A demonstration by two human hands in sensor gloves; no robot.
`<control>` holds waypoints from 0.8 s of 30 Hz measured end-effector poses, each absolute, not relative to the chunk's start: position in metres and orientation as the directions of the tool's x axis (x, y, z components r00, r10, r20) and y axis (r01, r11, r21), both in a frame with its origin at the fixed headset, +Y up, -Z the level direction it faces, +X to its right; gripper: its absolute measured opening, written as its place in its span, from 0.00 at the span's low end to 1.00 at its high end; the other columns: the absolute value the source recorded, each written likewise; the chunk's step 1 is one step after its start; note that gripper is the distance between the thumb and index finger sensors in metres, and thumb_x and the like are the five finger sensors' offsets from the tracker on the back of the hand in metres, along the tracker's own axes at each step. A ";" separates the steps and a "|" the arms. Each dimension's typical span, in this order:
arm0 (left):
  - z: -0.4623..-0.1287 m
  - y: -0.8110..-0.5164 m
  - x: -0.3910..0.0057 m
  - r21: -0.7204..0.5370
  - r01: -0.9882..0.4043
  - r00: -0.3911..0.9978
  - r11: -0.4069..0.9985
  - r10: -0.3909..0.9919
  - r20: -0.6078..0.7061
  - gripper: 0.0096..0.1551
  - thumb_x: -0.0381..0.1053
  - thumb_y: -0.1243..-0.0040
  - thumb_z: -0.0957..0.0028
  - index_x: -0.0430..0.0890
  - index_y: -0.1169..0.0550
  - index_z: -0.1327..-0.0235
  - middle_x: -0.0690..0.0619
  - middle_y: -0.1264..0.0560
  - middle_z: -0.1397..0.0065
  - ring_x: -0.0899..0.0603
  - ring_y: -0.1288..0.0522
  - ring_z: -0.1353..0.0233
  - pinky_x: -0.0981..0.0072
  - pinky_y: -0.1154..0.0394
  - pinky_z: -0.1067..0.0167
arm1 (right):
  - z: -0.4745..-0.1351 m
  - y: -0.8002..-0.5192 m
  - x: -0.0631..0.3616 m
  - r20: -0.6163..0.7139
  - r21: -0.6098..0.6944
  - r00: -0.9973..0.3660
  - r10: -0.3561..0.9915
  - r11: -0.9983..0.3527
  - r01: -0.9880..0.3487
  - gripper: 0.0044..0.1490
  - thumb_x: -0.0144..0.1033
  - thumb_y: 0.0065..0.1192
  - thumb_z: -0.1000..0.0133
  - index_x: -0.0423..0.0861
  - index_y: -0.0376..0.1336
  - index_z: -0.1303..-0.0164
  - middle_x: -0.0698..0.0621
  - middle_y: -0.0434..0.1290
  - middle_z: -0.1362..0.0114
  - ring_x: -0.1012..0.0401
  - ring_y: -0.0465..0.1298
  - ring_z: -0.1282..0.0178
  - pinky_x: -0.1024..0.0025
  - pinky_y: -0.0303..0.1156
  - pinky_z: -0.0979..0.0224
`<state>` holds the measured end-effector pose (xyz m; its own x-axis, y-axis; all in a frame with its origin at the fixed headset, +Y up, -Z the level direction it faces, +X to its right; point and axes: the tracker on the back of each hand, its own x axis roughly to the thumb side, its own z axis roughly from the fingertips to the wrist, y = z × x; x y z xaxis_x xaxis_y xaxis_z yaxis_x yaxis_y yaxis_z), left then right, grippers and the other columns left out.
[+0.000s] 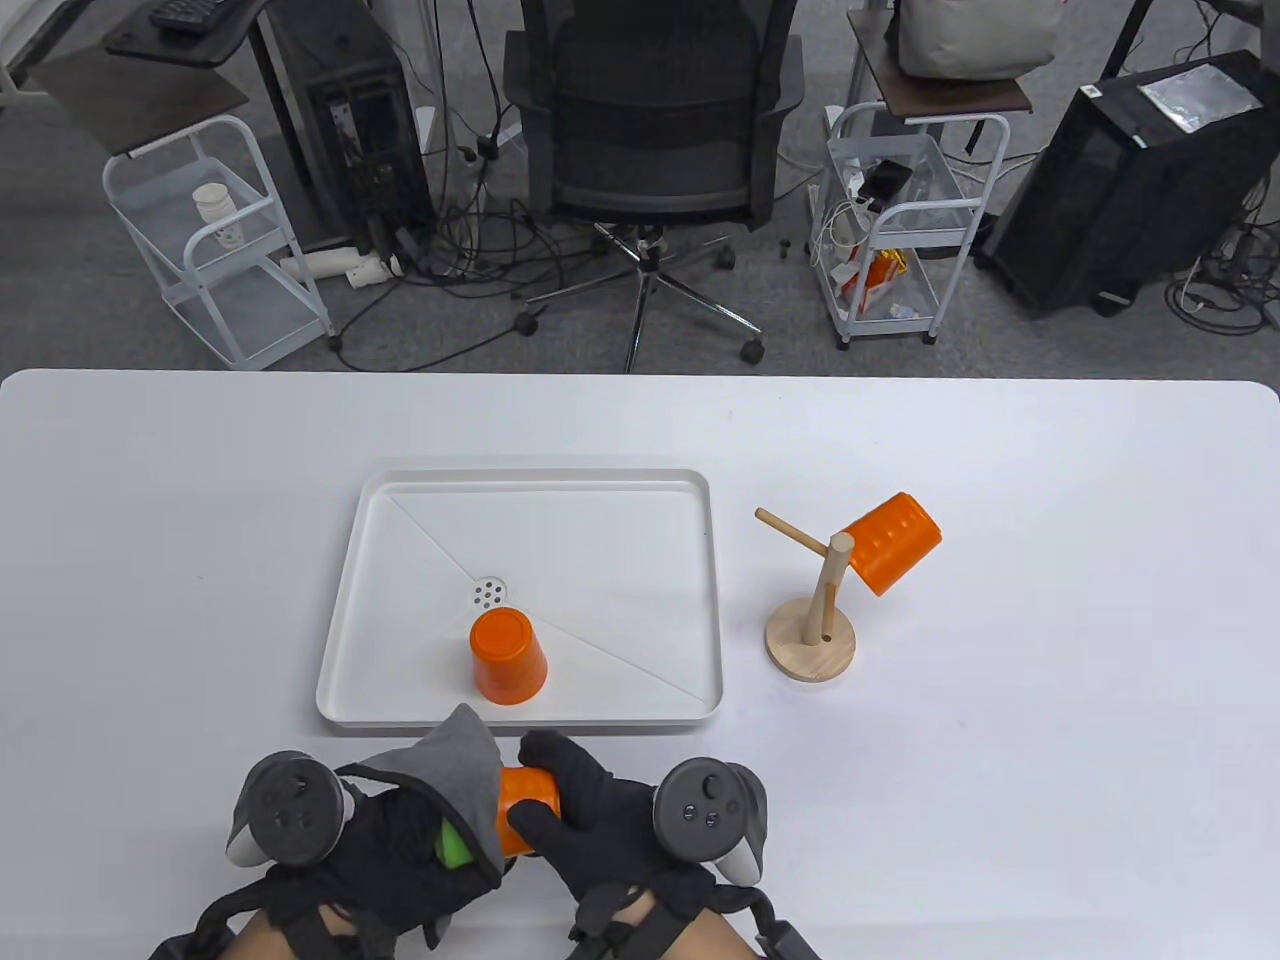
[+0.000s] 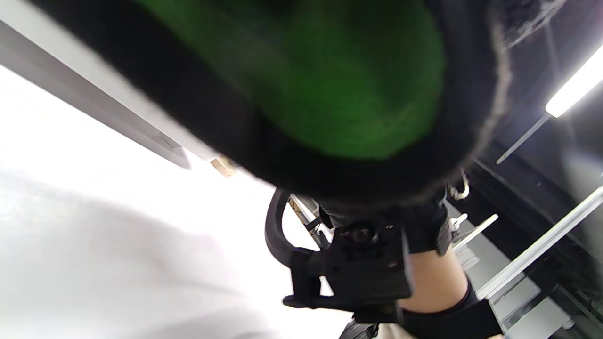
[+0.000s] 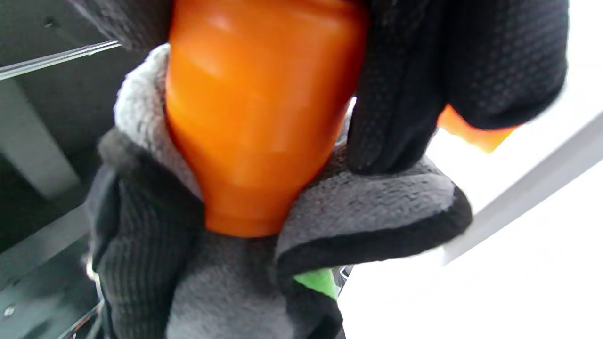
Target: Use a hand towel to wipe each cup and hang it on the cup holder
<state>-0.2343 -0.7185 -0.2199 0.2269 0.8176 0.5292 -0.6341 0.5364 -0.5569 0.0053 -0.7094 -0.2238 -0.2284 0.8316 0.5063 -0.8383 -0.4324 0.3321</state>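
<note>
Three orange cups are in sight, and the one being wiped (image 1: 527,800) lies on its side low in the frame, near the bottom edge, between the two hands and above the white surface (image 1: 1000,800). Its long axis runs left to right: the mouth end is buried in the grey towel (image 1: 465,775) on the left, the closed end points right. The right hand (image 1: 580,815) curls its fingers (image 3: 395,94) round the cup's body and holds it firmly. The left hand (image 1: 400,850) is wrapped in the towel and bunches it against the cup's rim; how its fingers lie under the cloth I cannot tell, though it plainly grips the fabric.

The cup looks like smooth, glossy plastic, tapered, likely slippery. The towel is soft fleece, grey with a dark hem.

Just above the hands sits the white tray (image 1: 400,690), shallow, with a small drain, and a second cup (image 1: 508,655) stands upside down in it near the front. The holder (image 1: 812,640), a round wooden base with a post and pegs, stands to the right of the tray, up and right of the held cup; a third cup (image 1: 892,542) hangs on its right peg, the left peg (image 1: 790,530) bare. The right hand is nearer, so hanging probably falls to it.
</note>
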 end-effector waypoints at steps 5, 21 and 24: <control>-0.225 -0.724 -0.237 -0.611 -0.671 0.147 0.420 0.883 0.446 0.53 0.67 0.36 0.50 0.67 0.59 0.30 0.50 0.61 0.18 0.42 0.21 0.43 0.40 0.25 0.42 | -0.218 -0.704 0.002 0.618 0.277 -0.256 0.743 -0.511 -0.814 0.50 0.57 0.55 0.45 0.40 0.44 0.23 0.33 0.62 0.26 0.42 0.80 0.45 0.41 0.75 0.39; -0.232 -0.733 -0.240 -0.680 -0.704 -0.012 0.204 0.954 0.300 0.53 0.69 0.40 0.48 0.65 0.62 0.29 0.47 0.63 0.18 0.44 0.20 0.45 0.43 0.23 0.43 | -0.204 -0.685 -0.005 0.829 0.082 -0.324 0.455 -0.673 -0.735 0.50 0.42 0.64 0.48 0.50 0.41 0.22 0.45 0.50 0.15 0.35 0.62 0.23 0.35 0.58 0.22; -0.232 -0.732 -0.240 -0.676 -0.709 -0.013 0.201 0.955 0.297 0.53 0.69 0.40 0.48 0.65 0.63 0.29 0.47 0.63 0.18 0.44 0.20 0.44 0.43 0.23 0.43 | -0.202 -0.680 -0.006 0.850 0.041 -0.344 0.399 -0.701 -0.711 0.48 0.41 0.65 0.48 0.51 0.43 0.23 0.44 0.50 0.15 0.35 0.62 0.23 0.35 0.57 0.21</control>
<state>-0.2397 -0.7324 -0.2316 -0.0126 0.9547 0.2974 -0.7085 0.2013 -0.6763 -0.0059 -0.6804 -0.2019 -0.3437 0.3987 0.8502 -0.7115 -0.7015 0.0413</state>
